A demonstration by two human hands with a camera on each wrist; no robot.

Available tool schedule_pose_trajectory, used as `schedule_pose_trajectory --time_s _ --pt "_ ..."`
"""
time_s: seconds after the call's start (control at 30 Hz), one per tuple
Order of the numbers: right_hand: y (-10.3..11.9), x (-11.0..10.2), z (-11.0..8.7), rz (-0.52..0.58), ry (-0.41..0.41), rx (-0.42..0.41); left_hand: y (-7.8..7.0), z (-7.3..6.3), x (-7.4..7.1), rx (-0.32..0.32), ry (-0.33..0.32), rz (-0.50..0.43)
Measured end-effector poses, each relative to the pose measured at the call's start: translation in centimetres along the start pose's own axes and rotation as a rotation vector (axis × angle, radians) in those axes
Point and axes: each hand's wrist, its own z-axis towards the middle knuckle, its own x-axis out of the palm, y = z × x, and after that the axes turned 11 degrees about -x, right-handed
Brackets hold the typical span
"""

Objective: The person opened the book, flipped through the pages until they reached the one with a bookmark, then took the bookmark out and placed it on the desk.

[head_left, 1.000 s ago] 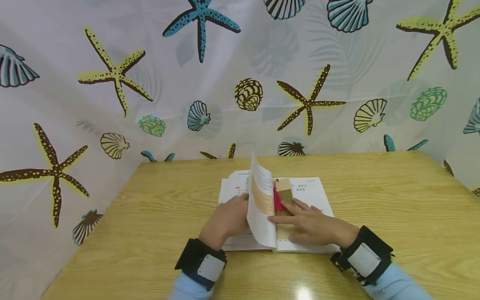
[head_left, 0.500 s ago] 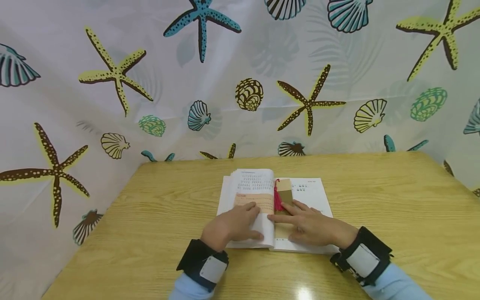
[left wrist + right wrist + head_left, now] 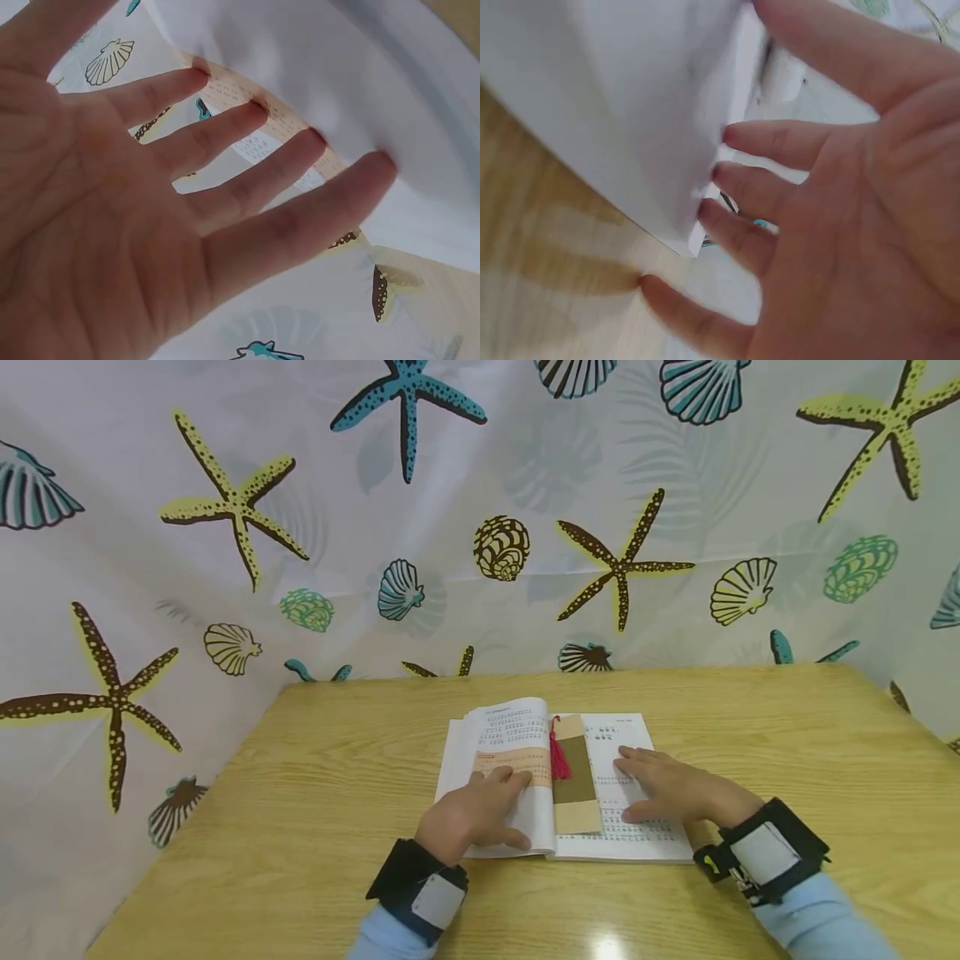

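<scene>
An open book lies on the wooden table, its left pages curving up from the spine. On the right page, along the spine, rests a tan bookmark with an olive-brown band and a red tassel. My left hand rests on the left page with fingers spread; in the left wrist view its fingertips touch the paper. My right hand lies over the outer part of the right page, fingers extended. Seen from the right wrist, several fingertips touch the page, while the little finger reaches past its edge.
The wooden table extends on both sides of the book. Behind it hangs a white cloth printed with starfish and shells. Each wrist wears a black strap with a camera, over light blue sleeves.
The left hand has turned a page over to the left and now lies on it. The right hand has moved right off the bookmark, uncovering it, onto the outer right page.
</scene>
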Motion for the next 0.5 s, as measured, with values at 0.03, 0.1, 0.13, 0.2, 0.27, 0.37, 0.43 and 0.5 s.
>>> schedule_pose_trajectory --time_s 0.03,0.1,0.13,0.2,0.27,0.37,0.43,0.5 --pt "-0.34 -0.06 -0.12 0.001 0.012 0.005 -0.11 -0.04 0.05 -0.004 -0.003 -0.003" --pt "-0.76 -0.14 -0.24 0.018 0.015 -0.008 -0.32 -0.13 0.08 -0.012 -0.007 -0.003" --pt "-0.8 -0.17 -0.25 0.02 0.016 -0.011 -0.41 -0.15 0.11 -0.016 -0.01 -0.004" --pt "-0.66 -0.21 -0.19 0.019 0.019 -0.009 -0.49 -0.18 0.16 -0.022 -0.011 -0.003" --pt "-0.55 -0.28 -0.18 0.018 0.021 -0.004 -0.52 -0.19 0.09 -0.018 -0.012 0.007" --pt "-0.47 -0.32 -0.14 0.015 0.025 0.006 -0.54 -0.18 0.1 -0.018 -0.012 0.009" --pt "-0.44 -0.32 -0.13 0.011 0.03 0.013 -0.58 -0.18 0.09 -0.019 -0.012 0.009" --pt "-0.43 -0.34 -0.14 0.005 0.032 0.019 -0.65 -0.17 0.06 -0.02 -0.014 0.006"
